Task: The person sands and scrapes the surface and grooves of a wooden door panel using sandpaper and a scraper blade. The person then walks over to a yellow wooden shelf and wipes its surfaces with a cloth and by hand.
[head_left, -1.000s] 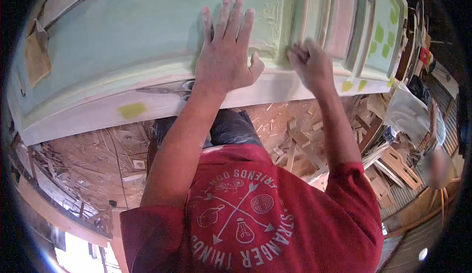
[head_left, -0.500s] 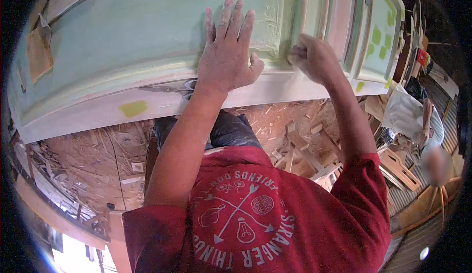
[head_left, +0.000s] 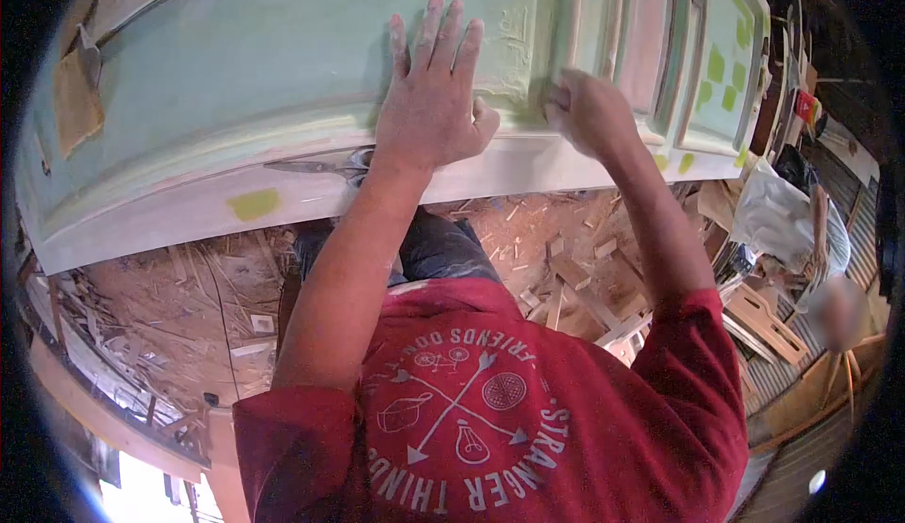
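Observation:
My left hand (head_left: 429,113) lies flat on a pale green panelled surface (head_left: 273,42), fingers spread, with nothing in it. To its right, my right hand (head_left: 592,116) is closed against the raised moulding (head_left: 550,42) between panels. Whatever its fingers may hold is hidden and slightly blurred. Whitish dust covers both hands. Just left of my left wrist, a dark, scissor-like tool (head_left: 325,167) lies along the white edge of the panelled piece.
Folded brown sandpaper-like sheet (head_left: 77,99) rests at the panel's far left. Wood scraps and shavings cover the floor (head_left: 528,240) below. Another person (head_left: 820,240) is at the right, near stacked wooden pieces (head_left: 768,325). A thin cord (head_left: 222,306) runs down at the left.
My right hand has shifted slightly left along the moulding, still closed. My left hand stays flat in almost the same place.

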Available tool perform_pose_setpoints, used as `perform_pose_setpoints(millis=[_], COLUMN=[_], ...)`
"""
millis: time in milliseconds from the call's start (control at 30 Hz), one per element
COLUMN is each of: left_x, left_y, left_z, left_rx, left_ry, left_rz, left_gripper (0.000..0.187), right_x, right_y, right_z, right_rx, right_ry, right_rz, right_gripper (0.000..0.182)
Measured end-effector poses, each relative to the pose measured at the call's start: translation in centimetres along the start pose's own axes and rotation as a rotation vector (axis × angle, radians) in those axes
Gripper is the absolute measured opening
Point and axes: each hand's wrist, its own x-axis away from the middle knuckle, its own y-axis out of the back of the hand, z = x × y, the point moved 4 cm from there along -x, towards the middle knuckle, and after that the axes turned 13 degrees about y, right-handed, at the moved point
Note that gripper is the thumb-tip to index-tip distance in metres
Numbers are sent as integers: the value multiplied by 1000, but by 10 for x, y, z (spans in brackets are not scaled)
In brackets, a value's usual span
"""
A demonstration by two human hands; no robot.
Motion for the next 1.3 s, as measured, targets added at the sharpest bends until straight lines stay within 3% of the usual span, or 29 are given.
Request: perform_pose_setpoints(millis=[100,233,333,367,500,733,867,900,1000,1300], left_x=[-1,-3,1,-2,-4,-1,-3,-3,-3,-2], left_y=[0,1,-1,0,1,1,2,1,2,2], left_z=[1,1,0,0,3,1,0,0,1,-1], left_rx=[-12,-13,-8,-11,-7,5,-10,-4,2,6], left_ry=[4,4,9,7,7,-2,0,-6,-8,2], left_rz=[-2,0,6,0,-6,-12,-1,-7,-16,2], left_gripper=[98,97,96,96,96,94,93,93,92,91], right_x=[-31,-4,-8,-15,-2,-18,-16,-19,-7,-19], right_y=[31,0,12,23,-3,10,17,27,6,13], right_z=[4,13,11,13,18,20,16,20,28,27], right_rx=[66,-1,-38,-33,73,143,67,94,82,205], right_ry=[-119,-75,-75,-66,-1,-86,-15,-48,-103,45], right_rz=[-120,106,123,9,139,115,173,81,150,247], right_gripper=[22,23,20,21,23,20,20,21,19,16])
